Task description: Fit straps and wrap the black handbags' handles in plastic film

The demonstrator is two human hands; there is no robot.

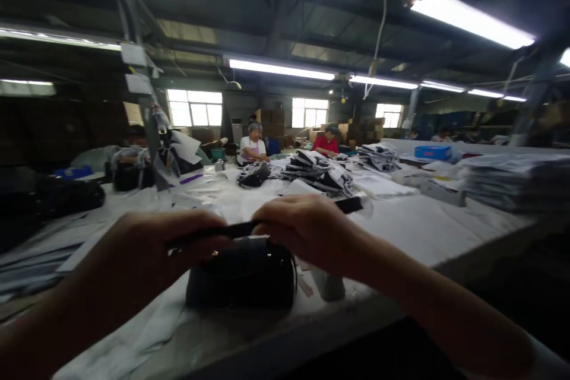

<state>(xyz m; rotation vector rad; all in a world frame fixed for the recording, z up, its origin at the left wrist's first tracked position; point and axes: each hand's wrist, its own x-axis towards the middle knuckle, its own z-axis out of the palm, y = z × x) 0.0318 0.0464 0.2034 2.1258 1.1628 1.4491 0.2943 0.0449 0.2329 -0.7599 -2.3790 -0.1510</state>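
A black strap (243,229) is stretched nearly level between my two hands. My left hand (178,234) pinches it between thumb and fingers, and a small shiny bit shows at that end. My right hand (296,222) is closed over the other part, its fingers pointing left. A black piece (350,205) shows beyond the right hand; whether it belongs to the strap I cannot tell. Just below the hands a black handbag (240,285) stands upright on the white-covered table (401,225), with small shiny metal fittings near its top.
A grey container (328,285) stands right of the bag. Piles of black-and-white pieces (318,169) lie farther back, with a blue box (433,152) and stacked sheets (516,181) at right. Two people (253,145) work across the table. A post (145,101) rises at left.
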